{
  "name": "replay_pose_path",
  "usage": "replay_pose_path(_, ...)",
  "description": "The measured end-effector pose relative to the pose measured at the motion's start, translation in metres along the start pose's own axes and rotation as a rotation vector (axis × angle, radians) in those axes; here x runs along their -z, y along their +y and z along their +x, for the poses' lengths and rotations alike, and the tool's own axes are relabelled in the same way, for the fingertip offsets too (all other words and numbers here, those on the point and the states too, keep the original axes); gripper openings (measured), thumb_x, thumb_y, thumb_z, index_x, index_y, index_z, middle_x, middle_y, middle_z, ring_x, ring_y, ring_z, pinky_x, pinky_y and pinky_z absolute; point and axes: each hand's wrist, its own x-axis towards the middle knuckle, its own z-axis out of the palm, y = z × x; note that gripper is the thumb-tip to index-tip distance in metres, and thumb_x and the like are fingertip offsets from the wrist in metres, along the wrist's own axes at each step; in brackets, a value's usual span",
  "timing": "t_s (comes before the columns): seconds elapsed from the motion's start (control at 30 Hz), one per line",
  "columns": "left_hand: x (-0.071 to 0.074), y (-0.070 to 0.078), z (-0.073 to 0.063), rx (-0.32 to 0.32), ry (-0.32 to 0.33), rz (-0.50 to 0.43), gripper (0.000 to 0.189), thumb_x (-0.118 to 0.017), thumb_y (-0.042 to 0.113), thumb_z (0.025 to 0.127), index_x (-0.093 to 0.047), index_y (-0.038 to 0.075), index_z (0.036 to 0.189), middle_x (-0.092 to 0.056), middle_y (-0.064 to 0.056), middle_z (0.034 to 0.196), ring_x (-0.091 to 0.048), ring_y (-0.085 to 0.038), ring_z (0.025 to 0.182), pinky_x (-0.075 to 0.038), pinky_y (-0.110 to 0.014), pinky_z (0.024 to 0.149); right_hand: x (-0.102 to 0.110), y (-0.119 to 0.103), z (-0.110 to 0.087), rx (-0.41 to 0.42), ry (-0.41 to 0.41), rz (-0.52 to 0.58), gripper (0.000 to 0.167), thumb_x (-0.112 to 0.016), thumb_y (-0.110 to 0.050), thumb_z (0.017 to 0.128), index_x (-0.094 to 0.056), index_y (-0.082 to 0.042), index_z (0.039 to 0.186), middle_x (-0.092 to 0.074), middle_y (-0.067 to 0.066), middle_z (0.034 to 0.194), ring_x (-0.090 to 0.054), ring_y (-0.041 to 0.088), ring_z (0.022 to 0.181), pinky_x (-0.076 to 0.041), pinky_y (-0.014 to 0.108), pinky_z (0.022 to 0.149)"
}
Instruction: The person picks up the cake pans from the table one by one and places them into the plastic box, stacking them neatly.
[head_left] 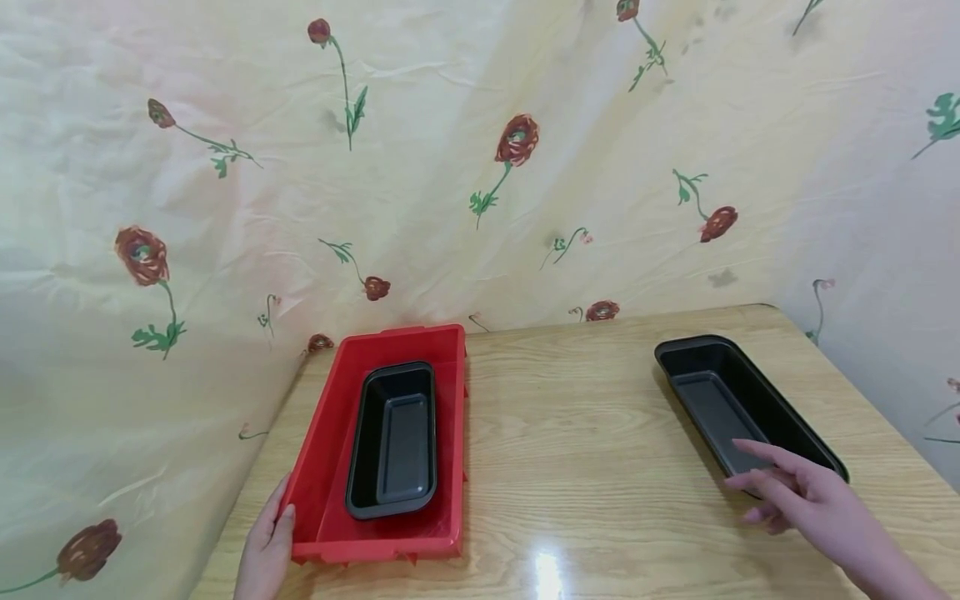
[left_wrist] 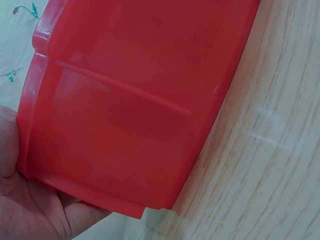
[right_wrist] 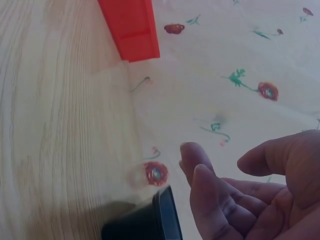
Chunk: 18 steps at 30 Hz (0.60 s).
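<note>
My left hand [head_left: 266, 546] grips the near left corner of a red plastic tray [head_left: 375, 550], thumb on the outside near the rim. In the left wrist view, the fingers [left_wrist: 85, 217] curl round the edge of the tray [left_wrist: 125, 125]. Inside the tray lies a black loaf pan [head_left: 405, 442]. On the right, a second black loaf pan [head_left: 708, 400] lies aslant on the table. Over its near end is my right hand [head_left: 802, 496], fingers loosely bent. The right wrist view shows this hand [right_wrist: 245, 200] with nothing between thumb and fingers, apart from the pan [right_wrist: 140, 220].
Both pans and the tray are on a light wood-grain table [head_left: 562, 433]. A cream cloth [head_left: 420, 208] printed with red flowers hangs behind the table and along both sides. Bare tabletop lies between the tray and the right-hand pan.
</note>
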Motion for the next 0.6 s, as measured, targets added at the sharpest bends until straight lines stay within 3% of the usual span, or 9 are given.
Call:
replay_pose_path(0.2,0.001,-0.001,0.000,0.001,-0.013,-0.006,0.057,-0.028,0.011,0.113,-0.008,0.007,0.166,-0.021,-0.030,0.164,-0.035,-0.049,0.142,-0.045,-0.058,0.107,0.014,0.009,-0.003,-0.011,-0.038,0.016,0.060,-0.045,-0.009,0.112,-0.041,-0.068,0.121,-0.075,-0.015,0.103,-0.072,0.023,0.076,-0.059,0.034,0.062)
replay_pose_path(0.47,0.001,0.001,-0.003,-0.014,-0.009,-0.009,0.057,-0.028,0.009,0.113,-0.009,0.006,0.166,-0.020,-0.030,0.165,-0.034,-0.048,0.143,-0.043,-0.057,0.109,0.028,0.019,-0.005,-0.089,0.038,-0.047,0.056,-0.045,-0.013,0.112,-0.035,-0.068,0.117,-0.075,-0.009,0.095,-0.071,0.023,0.072,-0.059,0.033,0.061)
replay_pose_path(0.53,0.001,0.001,-0.003,-0.016,-0.008,-0.007,0.057,-0.028,0.009,0.113,-0.009,0.006,0.166,-0.021,-0.030,0.165,-0.034,-0.048,0.143,-0.043,-0.057,0.109,0.031,0.021,-0.005,-0.103,0.040,-0.059,0.052,-0.044,-0.013,0.113,-0.035,-0.060,0.133,-0.075,-0.007,0.094,-0.071,0.023,0.071,-0.059,0.033,0.061)
replay_pose_path(0.6,0.001,0.001,-0.002,-0.015,-0.007,-0.007,0.057,-0.028,0.009,0.113,-0.009,0.006,0.166,-0.021,-0.030,0.164,-0.034,-0.048,0.143,-0.043,-0.057,0.109,0.034,0.021,-0.004,-0.130,0.036,-0.071,0.053,-0.042,-0.014,0.113,-0.028,-0.038,0.158,-0.076,-0.004,0.094,-0.071,0.024,0.070,-0.060,0.033,0.061)
